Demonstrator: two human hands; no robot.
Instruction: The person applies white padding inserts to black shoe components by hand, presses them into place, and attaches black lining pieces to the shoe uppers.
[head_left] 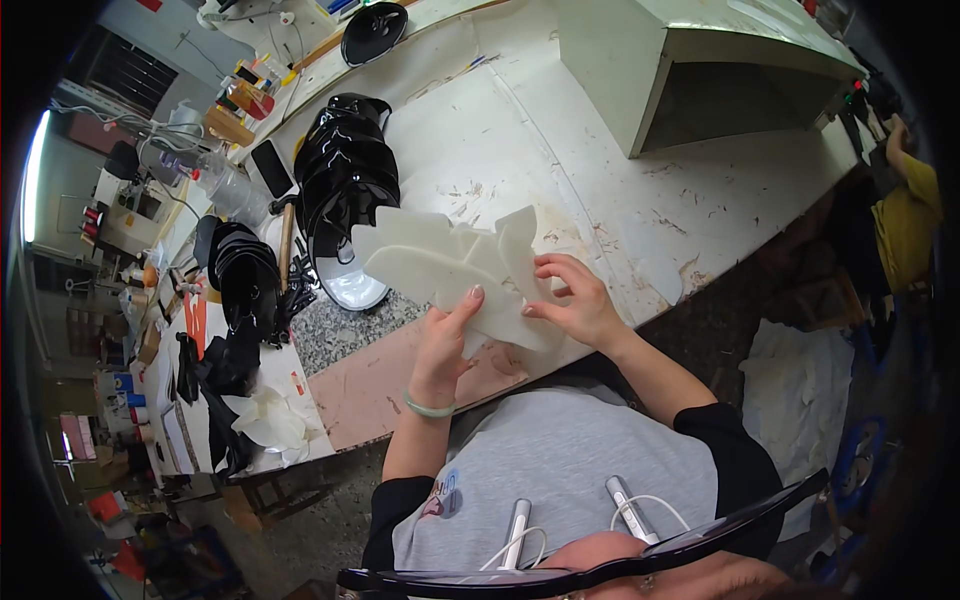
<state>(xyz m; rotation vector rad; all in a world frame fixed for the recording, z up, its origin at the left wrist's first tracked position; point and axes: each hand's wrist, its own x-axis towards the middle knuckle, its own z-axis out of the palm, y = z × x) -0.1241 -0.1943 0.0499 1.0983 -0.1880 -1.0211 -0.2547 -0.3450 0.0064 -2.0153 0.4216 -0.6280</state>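
Note:
Over the near side of the worktable, my left hand (447, 345) grips several off-white, thin, curved cut pieces (430, 268), its thumb lying on top of them. They overlap and fan out in different directions. My right hand (580, 303) is closed at the right edge of the bunch, thumb and fingers bent around the side of one upright white piece (518, 245). Its fingertips are partly hidden by that piece. Left of my hands stands a row of nested, glossy black curved pieces (345, 175), beside a wooden-handled tool (286, 245).
A pale green metal box (610, 75) with an open front stands at the far right of the table (450, 130). More black pieces (245, 270) and loose white pieces (270, 420) lie left. A plastic bottle (228, 188) and a phone (271, 168) are further back. Another person (908, 200) is at far right.

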